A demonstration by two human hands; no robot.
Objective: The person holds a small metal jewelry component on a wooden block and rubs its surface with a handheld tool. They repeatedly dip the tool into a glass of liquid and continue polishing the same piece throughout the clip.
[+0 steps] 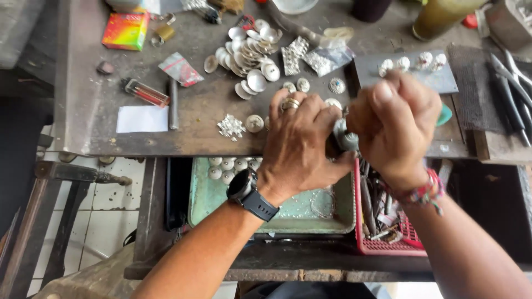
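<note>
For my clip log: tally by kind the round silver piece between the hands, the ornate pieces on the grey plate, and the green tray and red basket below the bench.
Round silver piece: 1
Ornate pieces on the grey plate: 4
Green tray: 1
Red basket: 1
Total: 7

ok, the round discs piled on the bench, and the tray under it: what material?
Discs: likely thin silvery metal, shiny and dished, pale glints on the rims. Tray: looks like painted or enamelled metal, pale green and worn, with dull patches. Neither is certain from looks alone.
</note>
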